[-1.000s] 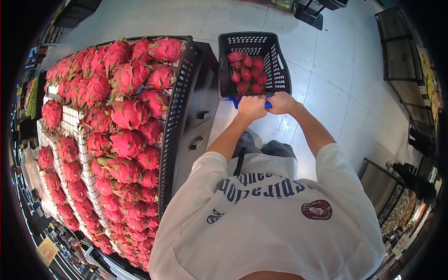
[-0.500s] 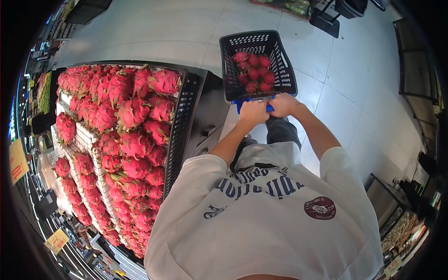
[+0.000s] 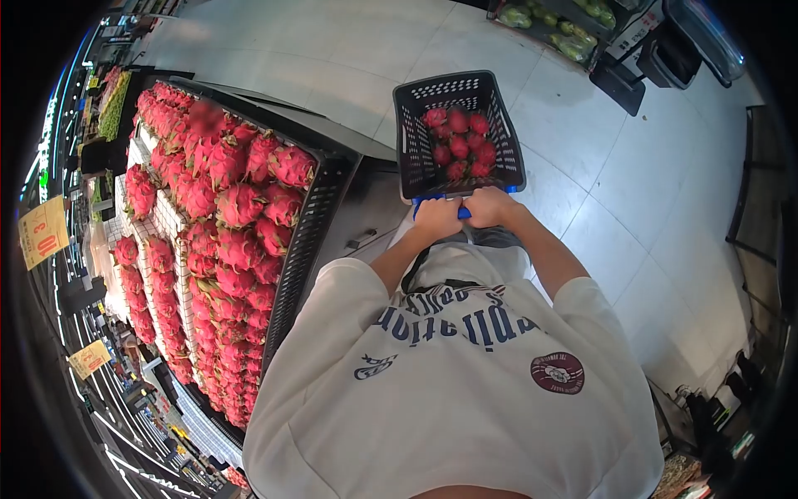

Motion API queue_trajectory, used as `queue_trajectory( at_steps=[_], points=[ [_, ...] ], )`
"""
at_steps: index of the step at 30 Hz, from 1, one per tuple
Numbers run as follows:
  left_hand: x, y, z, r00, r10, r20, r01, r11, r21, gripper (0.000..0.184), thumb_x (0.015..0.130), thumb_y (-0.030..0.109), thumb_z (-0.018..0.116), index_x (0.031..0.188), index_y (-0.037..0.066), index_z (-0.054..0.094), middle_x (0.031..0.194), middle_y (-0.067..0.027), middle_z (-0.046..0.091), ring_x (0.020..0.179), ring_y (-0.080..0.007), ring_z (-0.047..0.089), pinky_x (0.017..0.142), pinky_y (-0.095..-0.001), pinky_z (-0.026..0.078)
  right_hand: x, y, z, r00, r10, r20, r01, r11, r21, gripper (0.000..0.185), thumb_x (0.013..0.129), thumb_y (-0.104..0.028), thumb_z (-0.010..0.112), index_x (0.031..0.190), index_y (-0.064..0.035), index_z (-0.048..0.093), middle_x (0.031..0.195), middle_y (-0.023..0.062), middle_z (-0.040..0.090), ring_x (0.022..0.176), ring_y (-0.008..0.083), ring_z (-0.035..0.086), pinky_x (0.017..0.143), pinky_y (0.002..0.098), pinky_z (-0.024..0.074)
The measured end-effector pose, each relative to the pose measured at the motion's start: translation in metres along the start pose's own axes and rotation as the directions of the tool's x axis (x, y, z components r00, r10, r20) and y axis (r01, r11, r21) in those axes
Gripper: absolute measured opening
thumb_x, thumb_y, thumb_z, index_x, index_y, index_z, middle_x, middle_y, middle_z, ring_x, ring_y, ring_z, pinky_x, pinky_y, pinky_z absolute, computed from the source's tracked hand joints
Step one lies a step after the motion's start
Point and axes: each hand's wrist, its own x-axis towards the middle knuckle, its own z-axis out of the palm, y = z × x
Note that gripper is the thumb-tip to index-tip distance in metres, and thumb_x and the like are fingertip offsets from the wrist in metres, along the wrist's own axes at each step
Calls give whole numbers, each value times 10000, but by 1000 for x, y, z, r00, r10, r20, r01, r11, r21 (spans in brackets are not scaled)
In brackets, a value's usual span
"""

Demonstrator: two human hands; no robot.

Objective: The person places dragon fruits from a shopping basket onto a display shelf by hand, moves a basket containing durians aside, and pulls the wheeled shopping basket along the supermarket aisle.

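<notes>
Both hands hold the blue handle [image 3: 465, 213] of a black perforated basket [image 3: 402, 137]. My left hand [image 3: 438, 218] is wrapped round the handle's left part, and my right hand [image 3: 490, 205] grips it close beside, fingers closed. Several red dragon fruits [image 3: 459, 146] lie in the bottom of the basket. What supports the basket underneath is hidden.
A display of many dragon fruits [image 3: 241, 204] in black crates stands at the left, its dark edge close to my left arm. Ahead at the upper right are a produce bin [image 3: 553, 25] and a dark stand [image 3: 617, 83]. Pale tiled floor [image 3: 615, 200] extends at the right.
The dragon fruit display has shifted and turned in view, and the produce bin and stand ahead have come further into view. Both hands stay closed on the basket handle.
</notes>
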Motion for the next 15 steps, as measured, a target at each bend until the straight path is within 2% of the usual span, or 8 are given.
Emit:
queue_trajectory(
  at_steps=[11,15],
  points=[
    [25,0,-15,998,-39,-39,38,999,-28,311,717,288,600,964,106,644,800,-184,684,734,-354,674,674,-468,520,18,16,-31,997,25,71,-19,996,-85,275,677,-269,624,817,-46,703,834,209,680,811,361,669,756,459,532],
    [45,-7,-29,994,-14,-108,10,999,-43,300,708,283,605,942,101,650,780,-166,688,708,-346,676,655,-458,523,37,29,-49,996,-12,90,22,993,-116,280,674,-272,623,824,-50,705,837,212,680,804,357,670,767,466,528]
  ],
)
